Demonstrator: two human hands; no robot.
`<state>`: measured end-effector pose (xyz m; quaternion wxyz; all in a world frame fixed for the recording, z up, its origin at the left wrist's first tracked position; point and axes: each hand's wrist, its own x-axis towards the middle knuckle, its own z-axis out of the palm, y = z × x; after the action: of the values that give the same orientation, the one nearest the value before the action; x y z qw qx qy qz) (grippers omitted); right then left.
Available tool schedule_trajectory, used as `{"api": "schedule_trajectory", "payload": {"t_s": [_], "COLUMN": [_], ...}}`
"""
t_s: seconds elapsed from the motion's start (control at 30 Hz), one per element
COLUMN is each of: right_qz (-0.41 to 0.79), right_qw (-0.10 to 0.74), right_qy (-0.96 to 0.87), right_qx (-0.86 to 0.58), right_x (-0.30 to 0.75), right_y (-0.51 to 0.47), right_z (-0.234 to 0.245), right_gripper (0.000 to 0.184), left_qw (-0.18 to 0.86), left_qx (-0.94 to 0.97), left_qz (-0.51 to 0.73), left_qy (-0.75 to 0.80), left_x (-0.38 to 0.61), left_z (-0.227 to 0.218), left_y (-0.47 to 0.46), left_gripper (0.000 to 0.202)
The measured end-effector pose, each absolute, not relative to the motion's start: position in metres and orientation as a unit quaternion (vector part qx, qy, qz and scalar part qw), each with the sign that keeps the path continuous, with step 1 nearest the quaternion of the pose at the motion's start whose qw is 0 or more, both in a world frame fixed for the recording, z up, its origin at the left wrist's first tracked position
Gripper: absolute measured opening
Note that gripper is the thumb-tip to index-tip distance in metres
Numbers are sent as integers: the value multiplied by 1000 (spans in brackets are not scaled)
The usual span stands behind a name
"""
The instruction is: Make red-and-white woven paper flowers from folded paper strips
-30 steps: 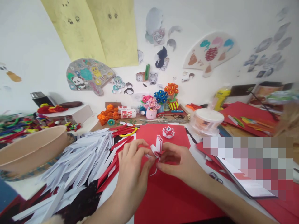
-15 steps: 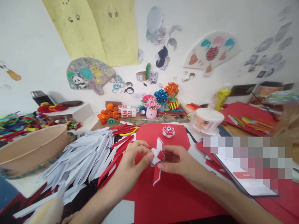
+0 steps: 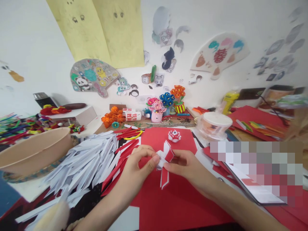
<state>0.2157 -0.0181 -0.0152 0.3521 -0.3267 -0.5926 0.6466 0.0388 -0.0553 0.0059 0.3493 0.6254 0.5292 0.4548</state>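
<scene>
Between my two hands, above a red sheet of paper [image 3: 178,199], is a folded red-and-white paper piece [image 3: 164,157]. Its strips stick out up and down from a white middle. My left hand [image 3: 144,162] pinches the white part with thumb and index finger. On the other side, my right hand [image 3: 181,163] has its thumb and fingers closed on the piece near the red strip; its fingertips are partly hidden behind the paper. A finished-looking red-and-white folded paper flower [image 3: 174,136] sits just beyond, on the far part of the red sheet.
Left lies a heap of white paper strips [image 3: 84,160], with red strips [image 3: 122,163] beside it and a beige basin [image 3: 36,149] farther left. Craft flowers [image 3: 166,99] stand at the back. A wrapped white tub [image 3: 215,122] and a phone [image 3: 255,183] are on the right.
The paper piece has turned a little between my hands: its lower strip has swung to the right, and the upper red fold shows wider. Both hands keep their hold.
</scene>
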Motion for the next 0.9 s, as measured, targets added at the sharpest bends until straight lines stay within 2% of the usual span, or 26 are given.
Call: {"api": "schedule_trajectory", "payload": {"t_s": [0.23,0.37,0.53,0.6,0.67,0.77,0.83,0.9], "right_qz": [734,766,789,755,673,552,527,472], "right_qw": [367,379,328,301,302,369,383,368], "right_qy": [-509,-460,-463,-515,-586,-641,-663,-715], "right_qx": [-261,-240,-234,-272,-335,-386,-368,-361], "right_x": [213,213,213,213,215,217,218,217], "right_y": [-16,-16,-18,-16,-13,-9,-11,-16], "right_z": [-14,-13,-18,-21,-24,-23,-19,-16], "right_gripper": [19,21,29,40,48,54,48,31], "left_qw": [332,335,291,266,242,206,186,174], "left_qx": [616,620,631,634,641,659,676,690], "left_qz": [465,468,477,477,475,464,446,430], "left_qy": [542,534,538,548,553,555,556,556], "left_x": [38,35,34,34,33,31,30,28], "left_z": [7,11,11,9,9,8,7,6], "left_y": [-55,-56,-54,-53,-52,-51,-51,-50], "left_gripper": [28,24,23,25,26,26,26,27]}}
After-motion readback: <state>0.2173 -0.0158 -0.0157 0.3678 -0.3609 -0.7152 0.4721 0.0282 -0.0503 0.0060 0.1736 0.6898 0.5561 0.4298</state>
